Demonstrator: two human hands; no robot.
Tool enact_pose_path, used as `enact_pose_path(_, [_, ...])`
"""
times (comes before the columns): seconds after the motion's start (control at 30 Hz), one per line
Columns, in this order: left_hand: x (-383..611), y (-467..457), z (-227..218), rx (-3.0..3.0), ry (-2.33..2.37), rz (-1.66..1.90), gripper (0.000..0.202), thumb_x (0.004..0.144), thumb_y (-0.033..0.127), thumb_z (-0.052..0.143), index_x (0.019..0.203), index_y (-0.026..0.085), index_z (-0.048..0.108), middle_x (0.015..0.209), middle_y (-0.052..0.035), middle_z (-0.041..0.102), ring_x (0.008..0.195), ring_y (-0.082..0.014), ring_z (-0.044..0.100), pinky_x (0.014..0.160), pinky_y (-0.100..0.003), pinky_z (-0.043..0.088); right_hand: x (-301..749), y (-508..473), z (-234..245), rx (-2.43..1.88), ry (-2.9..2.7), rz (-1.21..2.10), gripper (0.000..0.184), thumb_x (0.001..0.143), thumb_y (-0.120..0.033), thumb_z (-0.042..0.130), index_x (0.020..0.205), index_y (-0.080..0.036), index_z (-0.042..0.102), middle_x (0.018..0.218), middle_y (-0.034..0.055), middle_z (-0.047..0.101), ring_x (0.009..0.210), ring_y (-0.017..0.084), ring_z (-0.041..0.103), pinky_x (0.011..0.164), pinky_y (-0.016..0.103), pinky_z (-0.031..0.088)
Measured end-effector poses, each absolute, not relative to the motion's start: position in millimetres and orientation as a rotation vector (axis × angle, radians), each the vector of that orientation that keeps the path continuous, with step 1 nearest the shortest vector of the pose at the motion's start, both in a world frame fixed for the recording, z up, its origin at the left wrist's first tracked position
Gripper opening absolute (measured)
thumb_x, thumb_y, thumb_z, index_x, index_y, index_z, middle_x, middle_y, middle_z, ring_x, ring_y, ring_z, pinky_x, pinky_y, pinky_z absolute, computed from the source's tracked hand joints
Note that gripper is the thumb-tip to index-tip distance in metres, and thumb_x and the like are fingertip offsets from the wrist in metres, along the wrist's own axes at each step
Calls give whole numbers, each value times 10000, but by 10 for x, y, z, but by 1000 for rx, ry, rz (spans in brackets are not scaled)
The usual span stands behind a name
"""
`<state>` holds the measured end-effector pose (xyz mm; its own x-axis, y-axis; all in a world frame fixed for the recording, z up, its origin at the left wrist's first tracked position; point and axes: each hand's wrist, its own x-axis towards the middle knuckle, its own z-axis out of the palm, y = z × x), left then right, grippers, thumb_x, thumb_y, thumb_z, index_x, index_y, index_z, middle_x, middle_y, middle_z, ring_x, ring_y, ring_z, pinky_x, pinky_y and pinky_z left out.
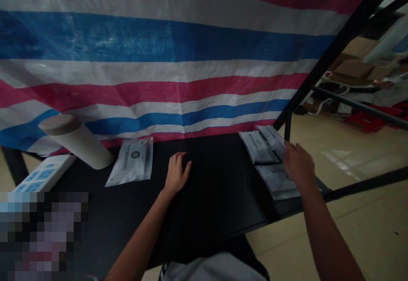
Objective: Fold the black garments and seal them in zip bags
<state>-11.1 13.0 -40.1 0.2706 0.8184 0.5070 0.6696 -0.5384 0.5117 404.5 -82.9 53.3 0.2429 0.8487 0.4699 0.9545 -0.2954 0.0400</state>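
Observation:
My left hand (177, 172) rests on the black tabletop (219, 179), its thumb apart from the fingers and nothing in it. At the right end of the table, my right hand (298, 164) is closed at the edge of a frosted plastic zip pouch (270, 135); part of that pouch is behind the fingers. Beside it lies another printed pouch (257, 148), and nearer to me a third pouch (274, 182) lies flat, partly under my right hand. To the left of my left hand is a separate pouch (140, 168) with a dark round logo and lettering.
A pale cylindrical bottle (86, 145) stands at the left, beside a white box (54, 172) with blue markings. Behind the table hangs a striped plastic sheet (178, 89). A black metal frame (331, 43) edges the right side, with cardboard boxes (353, 68) beyond.

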Motion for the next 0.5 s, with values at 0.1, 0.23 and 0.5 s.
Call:
enact_pose_path(0.1, [-154, 175, -395, 2284, 1419, 1164, 379, 950, 364, 462, 1277, 172, 457, 1238, -141, 519, 1183, -278, 485, 1015, -490, 423, 3849, -761, 941, -2105, -1574, -565, 449, 959, -274, 312, 1295, -133, 574, 1122, 184, 672, 1015, 335, 643, 846, 470, 513])
enact_pose_path(0.23, [-229, 225, -419, 2165, 1473, 1230, 362, 961, 381, 433, 1266, 188, 461, 1230, -130, 533, 1169, -274, 504, 1013, -489, 422, 3175, -737, 1090, -1719, -1795, -374, 409, 958, -276, 357, 1278, -184, 595, 1239, 131, 643, 1195, 298, 571, 998, 458, 462])
enact_pose_path(0.5, [-300, 288, -431, 1854, 1496, 1428, 332, 987, 394, 360, 1224, 196, 481, 1214, -118, 567, 1153, -235, 541, 1006, -427, 439, 2021, -1032, 650, -1208, -2361, 621, 328, 951, -227, 457, 1204, -279, 660, 1150, 42, 704, 1105, 231, 634, 970, 393, 495])
